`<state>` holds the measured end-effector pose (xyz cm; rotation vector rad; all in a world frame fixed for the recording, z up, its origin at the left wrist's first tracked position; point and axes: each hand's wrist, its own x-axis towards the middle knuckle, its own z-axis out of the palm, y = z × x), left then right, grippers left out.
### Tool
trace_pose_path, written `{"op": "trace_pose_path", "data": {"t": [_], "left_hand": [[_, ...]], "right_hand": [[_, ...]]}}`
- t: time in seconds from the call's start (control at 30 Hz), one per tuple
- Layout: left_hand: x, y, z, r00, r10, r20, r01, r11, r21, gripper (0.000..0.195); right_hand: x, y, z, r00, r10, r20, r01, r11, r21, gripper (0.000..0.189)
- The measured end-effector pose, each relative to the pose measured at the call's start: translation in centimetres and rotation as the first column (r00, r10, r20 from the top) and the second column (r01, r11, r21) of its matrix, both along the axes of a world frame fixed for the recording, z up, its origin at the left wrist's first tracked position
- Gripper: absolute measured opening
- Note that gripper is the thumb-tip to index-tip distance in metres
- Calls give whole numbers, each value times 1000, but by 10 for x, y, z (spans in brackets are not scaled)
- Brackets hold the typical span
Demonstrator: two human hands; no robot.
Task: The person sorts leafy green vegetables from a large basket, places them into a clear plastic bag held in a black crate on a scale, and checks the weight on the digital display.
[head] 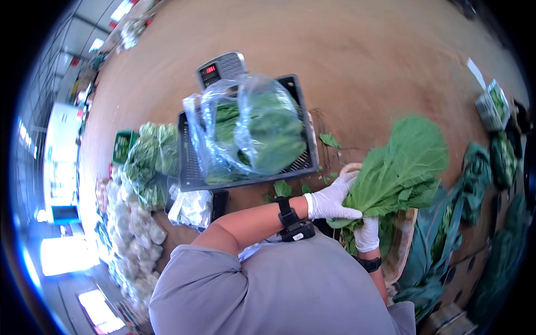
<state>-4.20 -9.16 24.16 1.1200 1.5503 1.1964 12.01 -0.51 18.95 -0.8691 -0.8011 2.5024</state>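
My left hand, in a white glove, grips a bunch of large green leaves near its stem end, the thumb lying across the stalks. Just below, my gloved right hand reaches up against the underside of these leaves, and its fingers are hidden by them. Under both hands stands a light-coloured basket with more greens inside. To the left, a clear plastic bag of leafy greens lies in a black plastic crate. Behind the crate shows a digital scale's display panel with lit red digits.
Bagged greens and a pile of bagged pale produce lie on the left, near a green crate. White plastic packaging sits below the black crate. Loose leaf scraps dot the brown floor. Dark green sacks stand at right.
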Motion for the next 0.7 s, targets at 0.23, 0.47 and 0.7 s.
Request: {"op": "trace_pose_path", "data": {"t": [0.23,0.47,0.7], "left_hand": [[-81,-103,43,898,343,275,-399,899,182,77],[-210,-227,-58,660,204,-723,-509,829,-231,48],[-192,-208,-89,931,-224,-288,109,924,-368,61]], "right_hand": [[-50,-10,-14,899,284,-334,-277,958,71,67],[-205,-76,26,830,415,-373,-403,908,115,53],[-373,-172,-9,655,744,-130,-695,661,284,61]]}}
